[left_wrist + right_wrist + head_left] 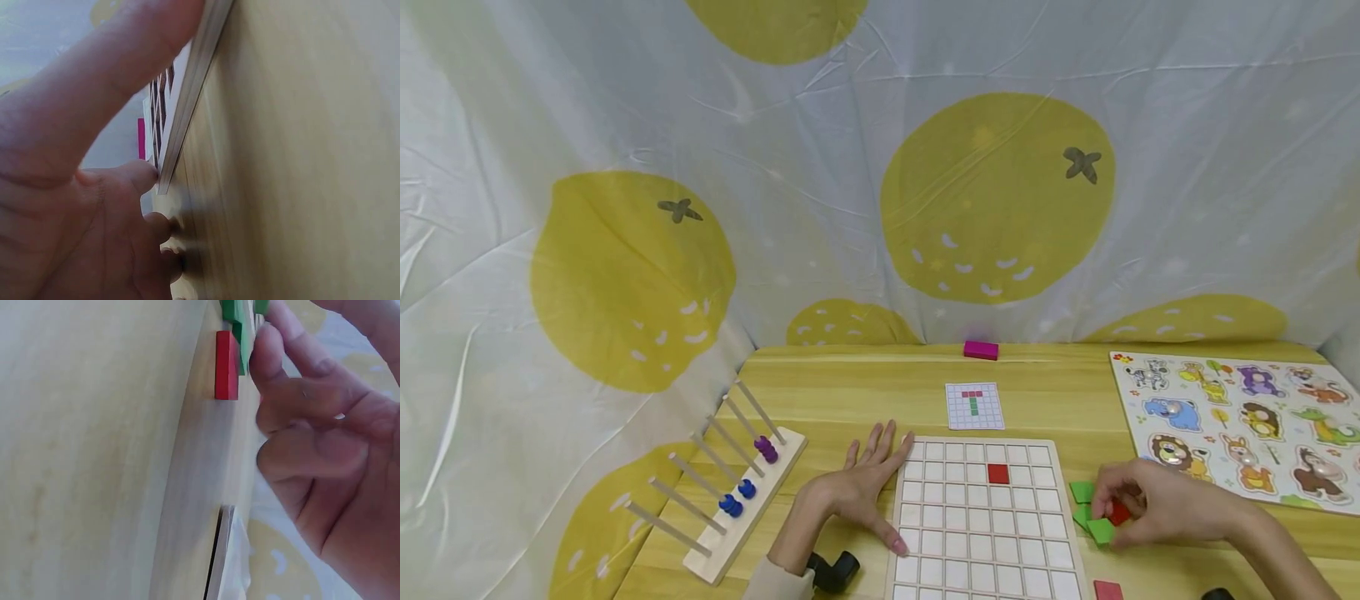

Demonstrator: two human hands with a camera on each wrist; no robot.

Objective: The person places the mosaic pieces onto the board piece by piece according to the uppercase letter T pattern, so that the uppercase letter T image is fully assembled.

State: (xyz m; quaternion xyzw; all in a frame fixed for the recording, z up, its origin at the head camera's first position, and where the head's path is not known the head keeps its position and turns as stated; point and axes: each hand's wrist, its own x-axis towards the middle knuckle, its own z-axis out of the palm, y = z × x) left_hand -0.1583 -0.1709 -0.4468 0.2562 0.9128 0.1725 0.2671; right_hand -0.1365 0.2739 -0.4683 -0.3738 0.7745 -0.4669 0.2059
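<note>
A wooden grid board [966,521] of white squares lies on the table, with one red tile [997,474] in an upper cell. My left hand [861,492] is spread along its left side, thumb and index fingertip touching the edge. To the right of the board, my right hand [1157,504] pinches a green tile [1101,532] between thumb and fingers. That tile is tilted above other green tiles [1082,492]. Partly hidden under the same hand is a red tile [226,365]. A pattern card [974,406] with a red and green T lies behind the board.
At left stands a peg rack [745,508] with blue and purple pieces. An animal puzzle board [1240,429] lies at right, a magenta block [981,350] at the back. Near the front are a black elbow-shaped piece [835,572] and another red tile [1108,590].
</note>
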